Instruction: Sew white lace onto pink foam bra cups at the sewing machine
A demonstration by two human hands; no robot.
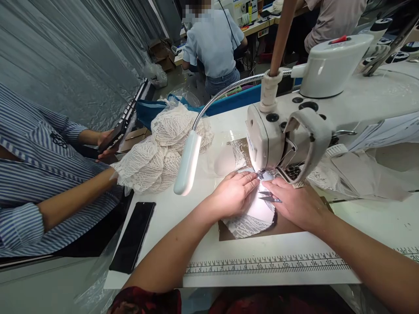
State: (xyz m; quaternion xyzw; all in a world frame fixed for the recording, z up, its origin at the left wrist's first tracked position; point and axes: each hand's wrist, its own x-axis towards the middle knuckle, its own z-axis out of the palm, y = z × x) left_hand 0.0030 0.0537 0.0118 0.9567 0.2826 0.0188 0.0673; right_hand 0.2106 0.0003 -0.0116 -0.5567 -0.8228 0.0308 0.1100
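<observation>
Sewing looks unfinished: at frame centre the left hand [235,194] presses flat on cloth [257,213]; the right hand [297,204] clasps scissors [272,199].

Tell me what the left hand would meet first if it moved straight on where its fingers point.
The left hand would probably meet the small metal presser foot below the white sewing machine head first, though depth there is unclear.

Head-height view, forward and down, near the sewing machine [340,100].
</observation>
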